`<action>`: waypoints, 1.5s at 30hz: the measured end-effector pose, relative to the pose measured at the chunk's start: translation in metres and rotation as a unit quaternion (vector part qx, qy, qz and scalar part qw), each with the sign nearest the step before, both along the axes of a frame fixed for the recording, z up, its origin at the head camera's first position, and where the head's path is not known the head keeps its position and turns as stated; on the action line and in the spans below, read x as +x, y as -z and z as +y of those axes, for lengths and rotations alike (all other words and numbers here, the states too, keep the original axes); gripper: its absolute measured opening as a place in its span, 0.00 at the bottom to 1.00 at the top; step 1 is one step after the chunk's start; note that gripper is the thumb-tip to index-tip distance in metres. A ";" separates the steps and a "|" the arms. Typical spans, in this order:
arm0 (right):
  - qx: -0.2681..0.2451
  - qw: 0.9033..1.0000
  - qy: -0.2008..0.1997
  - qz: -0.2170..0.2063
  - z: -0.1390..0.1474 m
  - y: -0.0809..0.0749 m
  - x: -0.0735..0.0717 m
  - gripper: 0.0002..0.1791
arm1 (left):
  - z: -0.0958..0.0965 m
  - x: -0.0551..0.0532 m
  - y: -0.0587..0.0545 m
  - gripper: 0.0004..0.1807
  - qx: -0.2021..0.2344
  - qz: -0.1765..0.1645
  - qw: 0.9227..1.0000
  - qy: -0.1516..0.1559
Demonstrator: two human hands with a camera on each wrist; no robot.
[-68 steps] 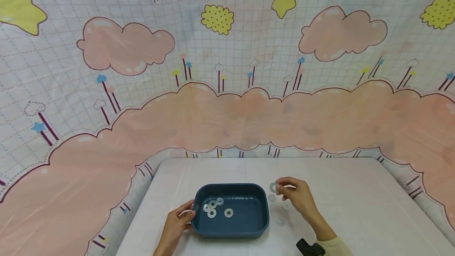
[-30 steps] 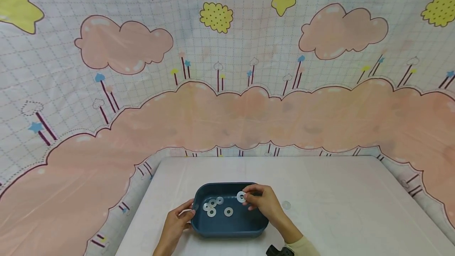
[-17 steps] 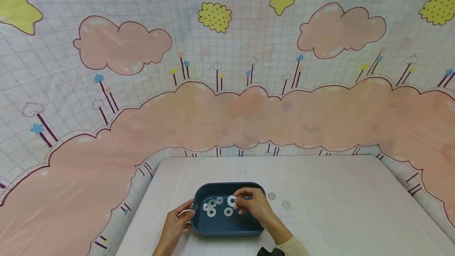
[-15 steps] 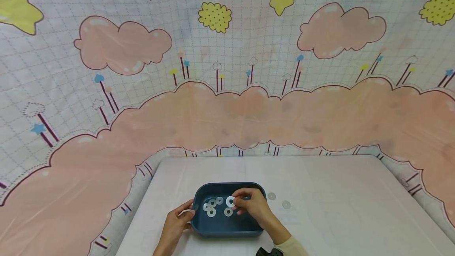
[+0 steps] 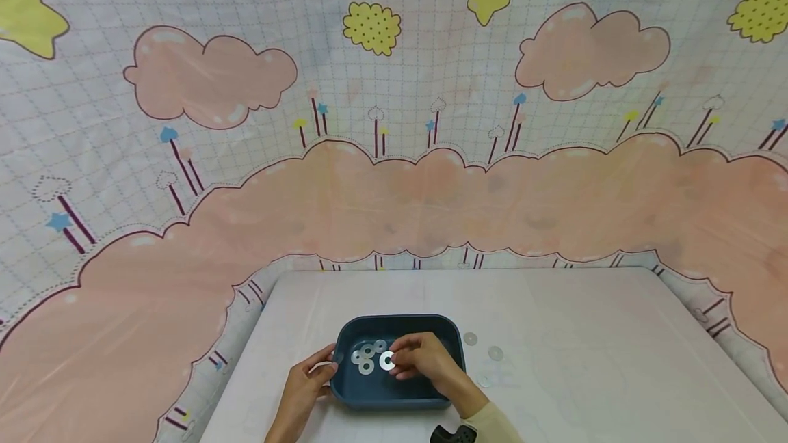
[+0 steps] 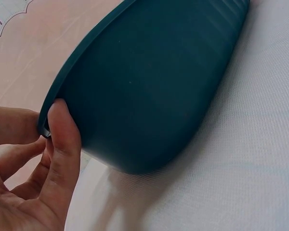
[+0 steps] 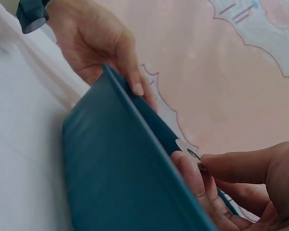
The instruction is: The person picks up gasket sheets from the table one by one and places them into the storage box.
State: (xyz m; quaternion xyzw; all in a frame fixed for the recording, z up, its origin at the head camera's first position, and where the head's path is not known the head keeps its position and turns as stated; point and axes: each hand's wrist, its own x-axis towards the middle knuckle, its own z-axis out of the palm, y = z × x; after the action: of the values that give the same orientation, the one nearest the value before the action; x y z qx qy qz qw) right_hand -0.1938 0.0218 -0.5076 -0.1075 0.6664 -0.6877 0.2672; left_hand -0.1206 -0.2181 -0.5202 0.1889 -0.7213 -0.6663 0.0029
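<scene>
A dark blue rectangular tray [image 5: 400,405] stands on the white table. My left hand [image 5: 303,385] pinches its left rim; in the left wrist view the thumb [image 6: 63,144] lies against the outer wall. Between thumb and fingers, my right hand [image 5: 425,363] holds a flat metal washer [image 5: 382,361] by its edge inside the tray. The right wrist view shows this washer [image 7: 185,146] tilted behind the tray wall [image 7: 120,159]. Several other washers [image 5: 366,367] lie grouped in the left half of the tray. The hand covers the middle of the tray's floor.
To the right of the tray, three more pale discs lie on the tablecloth: one upper disc [image 5: 470,339], another disc [image 5: 495,353] farther right, and a faint disc [image 5: 486,381] near the right forearm. A patterned cloth [image 5: 394,210] hangs behind the table [image 5: 603,333].
My right hand has carried the washer from the table right of the tray leftward over the rim, then lower and farther left inside it. The left hand stays on the rim.
</scene>
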 end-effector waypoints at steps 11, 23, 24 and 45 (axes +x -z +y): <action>0.023 0.999 -0.011 -0.020 -0.008 0.001 0.002 0.09 | 0.000 0.000 -0.001 0.25 0.000 -0.004 1.000 -0.001; 0.048 0.998 -0.035 -0.016 -0.010 0.004 0.005 0.09 | 0.001 0.001 0.000 0.25 0.001 -0.001 1.000 -0.004; 0.051 0.998 -0.036 -0.015 -0.010 0.004 0.005 0.09 | 0.001 0.001 0.000 0.25 0.000 -0.001 1.000 -0.004; 0.024 1.000 -0.008 0.019 0.026 -0.008 0.005 0.16 | 0.003 0.003 0.002 0.26 0.000 -0.002 1.000 -0.010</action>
State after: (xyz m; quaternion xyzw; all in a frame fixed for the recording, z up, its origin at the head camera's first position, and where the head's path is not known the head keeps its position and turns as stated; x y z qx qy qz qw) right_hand -0.1885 0.0477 -0.4995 -0.1191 0.6868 -0.6671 0.2629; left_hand -0.1173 -0.2154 -0.5223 0.1977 -0.7197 -0.6655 0.0083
